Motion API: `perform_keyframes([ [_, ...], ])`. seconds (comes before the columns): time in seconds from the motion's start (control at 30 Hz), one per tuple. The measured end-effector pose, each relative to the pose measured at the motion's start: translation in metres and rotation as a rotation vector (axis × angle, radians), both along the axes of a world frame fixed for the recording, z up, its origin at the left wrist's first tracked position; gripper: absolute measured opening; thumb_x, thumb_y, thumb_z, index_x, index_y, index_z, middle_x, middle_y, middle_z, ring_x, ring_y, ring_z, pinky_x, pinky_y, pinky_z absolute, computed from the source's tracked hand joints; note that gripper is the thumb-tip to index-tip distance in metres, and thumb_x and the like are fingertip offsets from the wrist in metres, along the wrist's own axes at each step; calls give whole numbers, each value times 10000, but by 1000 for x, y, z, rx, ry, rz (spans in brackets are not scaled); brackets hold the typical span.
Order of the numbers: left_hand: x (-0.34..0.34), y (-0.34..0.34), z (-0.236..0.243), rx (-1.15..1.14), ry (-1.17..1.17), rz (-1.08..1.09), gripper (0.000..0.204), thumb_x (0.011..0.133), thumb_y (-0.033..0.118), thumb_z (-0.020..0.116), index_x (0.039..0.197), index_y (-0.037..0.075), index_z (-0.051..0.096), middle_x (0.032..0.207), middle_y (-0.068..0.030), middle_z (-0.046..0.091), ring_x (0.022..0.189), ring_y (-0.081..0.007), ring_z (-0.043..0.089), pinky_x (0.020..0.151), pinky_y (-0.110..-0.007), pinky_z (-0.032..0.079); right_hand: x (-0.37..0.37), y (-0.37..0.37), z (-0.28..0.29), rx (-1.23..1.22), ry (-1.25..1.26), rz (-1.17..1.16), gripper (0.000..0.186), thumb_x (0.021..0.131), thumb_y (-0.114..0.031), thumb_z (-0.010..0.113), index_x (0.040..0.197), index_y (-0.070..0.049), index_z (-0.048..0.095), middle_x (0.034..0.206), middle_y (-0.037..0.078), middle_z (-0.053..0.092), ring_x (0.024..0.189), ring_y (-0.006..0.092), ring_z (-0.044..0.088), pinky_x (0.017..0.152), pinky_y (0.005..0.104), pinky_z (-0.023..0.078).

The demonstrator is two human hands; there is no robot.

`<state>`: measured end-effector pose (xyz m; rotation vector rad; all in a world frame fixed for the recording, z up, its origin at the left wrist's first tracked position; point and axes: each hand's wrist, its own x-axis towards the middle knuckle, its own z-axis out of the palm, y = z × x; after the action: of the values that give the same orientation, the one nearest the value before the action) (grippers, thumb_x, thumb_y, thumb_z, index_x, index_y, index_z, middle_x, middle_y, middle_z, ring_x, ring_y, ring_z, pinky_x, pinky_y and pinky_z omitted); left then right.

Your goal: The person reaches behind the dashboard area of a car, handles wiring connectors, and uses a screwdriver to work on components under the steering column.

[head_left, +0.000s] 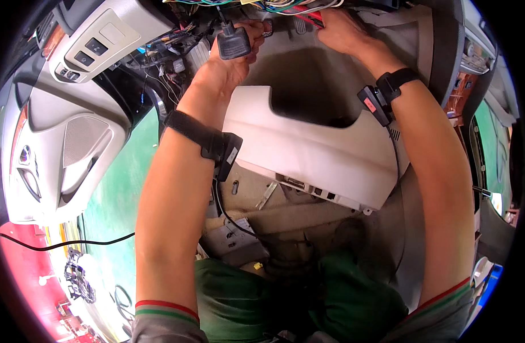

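Red tool (315,19), right of the black pedal (234,44)
Was held in grip of right hand (342,33); could not tell grip of left hand (230,67), partly hidden behind pedal.

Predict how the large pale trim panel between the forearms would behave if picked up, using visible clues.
The pale trim panel would probably feel stiff, since its moulded curve appears to hold its shape. It may flex most in the middle, where the deep cutout narrows it. The small tab at its corner looks thin, so it might snap.
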<state>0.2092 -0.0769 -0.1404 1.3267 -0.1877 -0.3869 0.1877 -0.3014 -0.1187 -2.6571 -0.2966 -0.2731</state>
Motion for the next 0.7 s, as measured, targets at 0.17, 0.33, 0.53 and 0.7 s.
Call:
perform_keyframes([
  [0.17,-1,1,0,8,33,30,109,926,108,527,946,36,606,611,33,370,492,-68,262,423,-207,233,21,-20,-24,1237,512,263,340,904,-139,547,1239,-82,533,993,127,614,890,263,564,788,383,447],
  [0.33,2,3,-5,-11,47,21,126,933,123,517,938,34,606,593,31,370,484,-71,267,420,-207,231,-2,-15,-1,63,70,234,336,933,-182,540,1256,-97,507,1038,120,604,926,255,558,834,375,449],
  [0.53,1,-5,-4,65,-11,70,145,947,129,496,986,25,589,595,34,373,479,-67,260,411,-208,219,-2,-13,-3,-16,-40,78,360,919,-261,569,1260,-147,548,1078,195,630,933,338,599,804,404,474],
  [0.7,1,-1,0,44,9,44,163,955,141,488,1002,19,584,601,35,375,480,-62,258,410,-207,216,1,-20,-11,62,-89,118,338,910,-281,582,1226,-161,593,1038,193,644,887,341,614,782,404,487],
])
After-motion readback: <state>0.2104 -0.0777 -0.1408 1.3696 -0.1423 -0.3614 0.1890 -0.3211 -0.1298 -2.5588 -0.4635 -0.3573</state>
